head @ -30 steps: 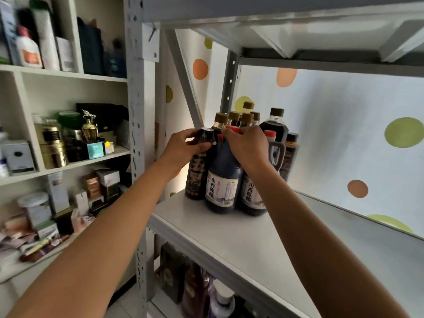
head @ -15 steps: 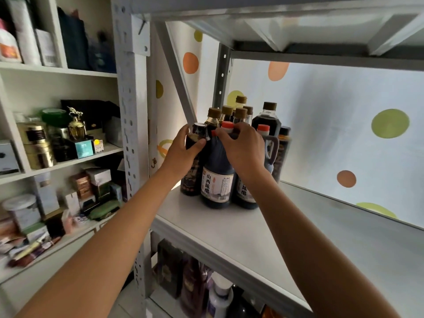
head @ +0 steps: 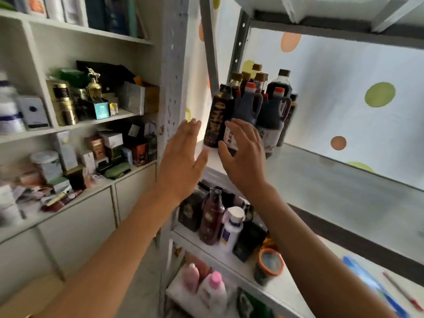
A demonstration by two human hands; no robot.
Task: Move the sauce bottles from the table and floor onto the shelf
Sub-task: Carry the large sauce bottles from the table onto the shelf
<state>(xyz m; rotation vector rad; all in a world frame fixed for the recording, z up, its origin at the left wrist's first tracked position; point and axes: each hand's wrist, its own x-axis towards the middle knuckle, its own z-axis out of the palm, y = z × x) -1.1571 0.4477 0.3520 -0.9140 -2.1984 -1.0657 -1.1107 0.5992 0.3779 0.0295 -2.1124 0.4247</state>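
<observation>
While both forearms reach up from the bottom of the frame, the left hand (head: 181, 157) is raised with its fingers straight and together, palm forward, holding nothing; it sits in front of the grey perforated upright (head: 171, 106) of the metal rack. The right hand (head: 244, 157) is beside it, fingers loosely spread and lightly bent, empty, overlapping the lower labels of the bottles behind it; contact with them cannot be confirmed because of blur.

Below the hands, a lower tier (head: 220, 251) carries a brown pump bottle (head: 211, 219), a white bottle (head: 231, 228) and an orange-rimmed jar (head: 268, 267); pink-capped bottles (head: 206, 285) stand on the tier beneath.

Beyond the hands, the sauce bottles (head: 250, 111) stand clustered at the left rear corner of the shelf (head: 332, 187). All are upright, long axes vertical, caps pointing up: red caps on the two handled jugs in front, brown caps on the slimmer ones behind. They stand closely packed, and the rest of the board to their right is bare grey surface.

Behind them hangs a pale sheet with coloured dots (head: 379, 95).
</observation>
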